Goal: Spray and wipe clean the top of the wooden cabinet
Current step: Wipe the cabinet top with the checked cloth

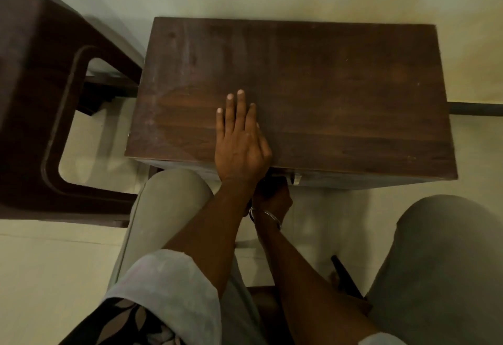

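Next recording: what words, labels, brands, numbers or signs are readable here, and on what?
None: no text shows anywhere. The wooden cabinet top shows only wood grain, the sleeve carries only a leaf pattern, and the bangle shows no readable marking.

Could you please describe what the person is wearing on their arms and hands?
The left hand and right hand are ungloved. A pale rolled-up sleeve covers the upper left arm, beside black leaf-patterned cloth. A thin silver bangle circles the right wrist.

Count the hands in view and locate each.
2. The left hand lies flat on the cabinet top; the right hand is below its front edge, partly hidden.
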